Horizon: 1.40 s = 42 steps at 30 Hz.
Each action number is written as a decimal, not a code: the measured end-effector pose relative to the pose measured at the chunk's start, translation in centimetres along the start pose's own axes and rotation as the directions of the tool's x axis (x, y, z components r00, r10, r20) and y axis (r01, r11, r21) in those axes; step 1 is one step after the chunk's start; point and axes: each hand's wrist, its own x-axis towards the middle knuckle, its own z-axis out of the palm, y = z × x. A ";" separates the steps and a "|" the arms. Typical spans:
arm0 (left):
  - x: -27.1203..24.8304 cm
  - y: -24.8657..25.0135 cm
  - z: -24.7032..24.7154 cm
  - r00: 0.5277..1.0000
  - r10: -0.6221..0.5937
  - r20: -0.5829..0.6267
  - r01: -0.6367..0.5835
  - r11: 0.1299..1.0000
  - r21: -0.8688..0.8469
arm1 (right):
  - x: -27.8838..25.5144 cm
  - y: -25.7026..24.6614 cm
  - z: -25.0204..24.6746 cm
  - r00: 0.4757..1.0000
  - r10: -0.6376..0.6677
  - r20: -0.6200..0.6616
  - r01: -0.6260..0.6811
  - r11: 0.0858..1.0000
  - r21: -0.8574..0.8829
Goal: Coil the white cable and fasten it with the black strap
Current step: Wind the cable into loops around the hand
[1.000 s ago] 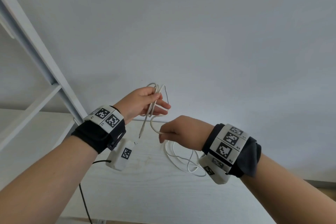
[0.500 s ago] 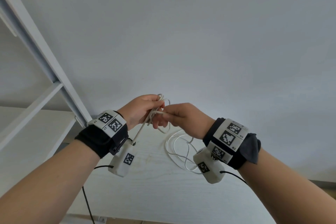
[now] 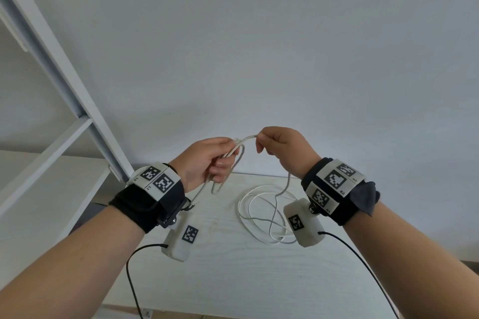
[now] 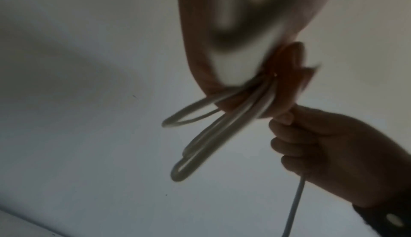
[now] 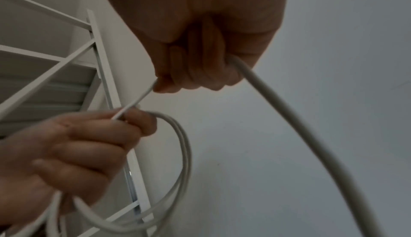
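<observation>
Left hand (image 3: 204, 160) fingers curled round a bundle of white cable (image 3: 234, 151) loops, held up above the white table (image 3: 233, 280). Right hand (image 3: 282, 149) pinches the next stretch of cable just beside it; the slack drops behind the wrist to loose coils lying on the table. Loop count unclear, the left wrist view is blurred. White shelf frame (image 3: 64, 80) at left.

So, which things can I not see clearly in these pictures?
- The black strap: not visible in any view.
- How many loops the left hand holds: its fingers cover the white cable in the head view; motion blur in the left wrist view.
- The cable inside the right hand: curled fingers hide it in every view.
- The cable's ends: the wrist camera hides part of the slack on the table.
</observation>
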 end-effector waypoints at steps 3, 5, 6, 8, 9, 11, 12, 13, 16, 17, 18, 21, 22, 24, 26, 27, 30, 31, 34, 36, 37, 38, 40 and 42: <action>0.0 0.2 0.1 0.999 -0.011 0.051 0.011 1.000 -0.001 | 0.3 0.9 -0.1 0.999 0.002 -0.043 -0.005 0.999 -0.047; -0.1 0.3 0.0 0.997 -0.020 0.068 0.019 1.000 0.016 | 0.4 1.2 -0.2 0.997 0.003 -0.082 -0.008 0.998 -0.059; -0.2 0.3 0.0 0.997 -0.026 0.071 0.024 0.999 0.027 | 0.5 1.4 -0.3 0.995 0.001 -0.102 -0.008 0.998 -0.064; -0.3 0.3 -0.2 0.996 -0.045 0.076 0.042 0.998 0.042 | 0.7 1.8 -0.3 0.991 -0.003 -0.132 -0.006 0.997 -0.071; -0.3 0.4 -0.3 0.995 -0.056 0.080 0.053 0.998 0.033 | 0.7 1.9 -0.3 0.991 0.000 -0.135 -0.009 0.998 -0.069; -0.5 0.7 -0.4 0.993 -0.063 0.099 0.065 0.998 -0.018 | 0.8 2.3 0.0 0.994 0.023 -0.106 -0.028 0.999 -0.045; -0.6 0.9 -0.4 0.992 -0.061 0.113 0.067 0.996 -0.055 | 0.8 2.6 0.2 0.996 0.040 -0.083 -0.042 0.999 -0.021; -0.6 1.3 -0.4 0.991 -0.056 0.125 0.068 0.993 -0.094 | 0.8 2.8 0.3 0.996 0.058 -0.063 -0.057 0.998 0.014; -0.8 2.2 -0.8 0.991 -0.030 0.133 0.057 0.977 -0.208 | 0.7 3.7 0.6 0.995 0.100 -0.011 -0.098 0.990 0.098; -0.8 2.6 -1.0 0.992 -0.014 0.127 0.044 0.970 -0.240 | 0.6 4.3 0.7 0.994 0.110 0.011 -0.111 0.989 0.100; -0.8 2.8 -1.4 0.993 0.006 0.115 0.026 0.962 -0.271 | 0.4 4.8 0.8 0.992 0.119 0.028 -0.121 0.989 0.088; -0.7 3.6 -2.3 0.996 0.054 0.071 -0.030 0.953 -0.302 | -0.2 6.5 1.0 0.990 0.135 0.035 -0.137 0.989 0.055; -0.7 3.8 -2.5 0.996 0.062 0.064 -0.041 0.955 -0.295 | -0.3 6.9 1.1 0.990 0.135 0.029 -0.136 0.989 0.053; -0.6 4.1 -2.8 0.996 0.077 0.053 -0.058 0.951 -0.304 | -0.4 7.5 1.4 0.991 0.131 0.027 -0.132 0.990 0.040; -0.5 4.3 -3.0 0.994 0.099 0.048 -0.077 0.935 -0.347 | -0.4 7.9 1.7 0.990 0.137 0.041 -0.138 0.990 0.036; -0.4 4.4 -3.1 0.992 0.115 0.052 -0.087 0.923 -0.374 | -0.5 8.1 1.8 0.988 0.144 0.052 -0.146 0.989 0.033; 0.1 4.8 -4.4 0.983 0.172 0.067 -0.122 0.875 -0.468 | -1.0 9.0 2.0 0.977 0.182 0.109 -0.180 0.983 -0.033; 0.1 5.0 -5.1 0.973 0.206 0.107 -0.119 0.840 -0.530 | -1.3 9.4 2.0 0.970 0.206 0.131 -0.198 0.978 -0.071; 0.0 6.0 -6.6 0.945 0.287 0.156 -0.106 0.722 -0.683 | -2.6 11.1 2.0 0.948 0.285 0.143 -0.267 0.954 -0.136; -0.1 6.2 -6.5 0.965 0.263 0.013 -0.212 0.803 -0.558 | -3.1 11.6 1.9 0.938 0.325 0.118 -0.306 0.939 -0.154; -0.1 6.1 -6.2 0.965 0.259 -0.041 -0.246 0.839 -0.486 | -3.2 11.5 1.9 0.933 0.338 0.119 -0.315 0.932 -0.178; 0.0 6.0 -5.9 0.962 0.263 -0.072 -0.268 0.859 -0.437 | -3.3 11.4 2.1 0.931 0.342 0.130 -0.313 0.928 -0.205; 0.4 5.4 -5.4 0.959 0.267 -0.091 -0.281 0.872 -0.402 | -3.3 10.9 2.4 0.927 0.334 0.169 -0.279 0.917 -0.284; 0.7 5.0 -4.9 0.960 0.257 -0.108 -0.279 0.885 -0.372 | -3.2 10.3 2.8 0.926 0.317 0.206 -0.233 0.907 -0.349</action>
